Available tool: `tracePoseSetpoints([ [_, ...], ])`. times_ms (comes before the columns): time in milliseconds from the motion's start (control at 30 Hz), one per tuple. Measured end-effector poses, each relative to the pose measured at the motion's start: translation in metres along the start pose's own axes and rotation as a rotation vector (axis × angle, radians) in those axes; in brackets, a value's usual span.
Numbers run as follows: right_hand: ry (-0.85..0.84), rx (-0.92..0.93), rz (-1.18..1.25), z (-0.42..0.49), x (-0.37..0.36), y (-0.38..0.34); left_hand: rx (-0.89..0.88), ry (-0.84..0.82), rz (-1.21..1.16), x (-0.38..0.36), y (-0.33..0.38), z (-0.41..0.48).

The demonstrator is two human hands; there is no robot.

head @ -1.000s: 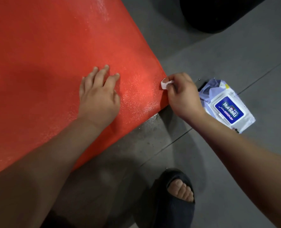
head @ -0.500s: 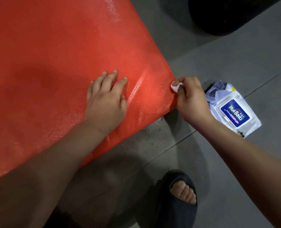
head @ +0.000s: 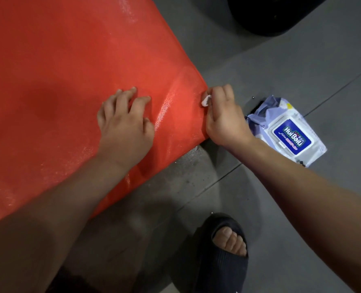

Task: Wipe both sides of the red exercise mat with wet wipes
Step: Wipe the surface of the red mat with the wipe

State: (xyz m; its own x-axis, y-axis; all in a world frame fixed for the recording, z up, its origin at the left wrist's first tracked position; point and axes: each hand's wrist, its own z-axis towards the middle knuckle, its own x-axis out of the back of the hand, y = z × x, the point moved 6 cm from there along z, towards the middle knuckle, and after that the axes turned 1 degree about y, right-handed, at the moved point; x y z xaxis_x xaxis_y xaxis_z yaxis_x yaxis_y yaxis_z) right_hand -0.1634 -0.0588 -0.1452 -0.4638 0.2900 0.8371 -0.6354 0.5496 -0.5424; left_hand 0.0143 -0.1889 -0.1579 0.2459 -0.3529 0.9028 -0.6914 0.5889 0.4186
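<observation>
Your red mat [head: 69, 81] fills upper left of frame, flat on floor [head: 281, 60]. Your left hand [head: 124, 125], fingers spread, presses it down, likely against sliding. Your right hand [head: 224, 119] pinches wadded wet wipe [head: 206, 100] at mat's corner edge. Handy wipe pack [head: 289, 132] just right.

Dim, flat light. Wet glare streak on textured red exercise mat [head: 69, 60] between left hand [head: 124, 123] and right hand [head: 224, 119]; small white wet wipe [head: 206, 100] in right hand reads brightest. Soft shadows on grey tiled floor [head: 281, 70] below both hands. Forearms murky, edges stretched.
</observation>
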Motion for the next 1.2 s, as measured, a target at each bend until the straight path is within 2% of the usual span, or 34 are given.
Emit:
tracePoseSetpoints([
  [133,0.025,-0.022,-0.005,-0.016,0.001,0.002,-0.017,-0.040,0.002,0.004,0.002,-0.007],
  [267,0.019,-0.062,-0.030,-0.040,0.002,0.015,-0.118,-0.067,0.049,0.001,0.003,-0.025],
  [433,-0.049,0.000,-0.138,-0.032,0.001,0.011,-0.119,-0.062,0.081,-0.004,-0.003,-0.024],
  [500,-0.002,0.035,-0.244,-0.027,0.012,0.010,-0.111,-0.060,0.074,-0.003,-0.002,-0.020],
  [633,0.113,0.117,-0.276,-0.016,0.027,0.007,-0.106,-0.045,0.093,0.001,-0.001,-0.018],
  [767,-0.002,0.153,-0.152,-0.039,-0.004,-0.003,-0.093,-0.044,0.077,-0.001,0.002,-0.019],
  [933,-0.160,0.408,-0.068,-0.093,-0.019,-0.031,-0.091,-0.024,0.084,-0.001,0.004,-0.023],
  [1000,-0.129,0.356,-0.122,-0.067,-0.013,-0.020,-0.095,-0.031,0.091,-0.002,0.004,-0.023],
  [1133,0.105,0.120,-0.197,-0.002,0.006,0.004,-0.096,-0.052,0.100,-0.004,0.004,-0.024],
  [1200,0.116,0.101,-0.186,-0.004,0.003,-0.003,-0.096,-0.056,0.090,-0.004,0.004,-0.024],
])
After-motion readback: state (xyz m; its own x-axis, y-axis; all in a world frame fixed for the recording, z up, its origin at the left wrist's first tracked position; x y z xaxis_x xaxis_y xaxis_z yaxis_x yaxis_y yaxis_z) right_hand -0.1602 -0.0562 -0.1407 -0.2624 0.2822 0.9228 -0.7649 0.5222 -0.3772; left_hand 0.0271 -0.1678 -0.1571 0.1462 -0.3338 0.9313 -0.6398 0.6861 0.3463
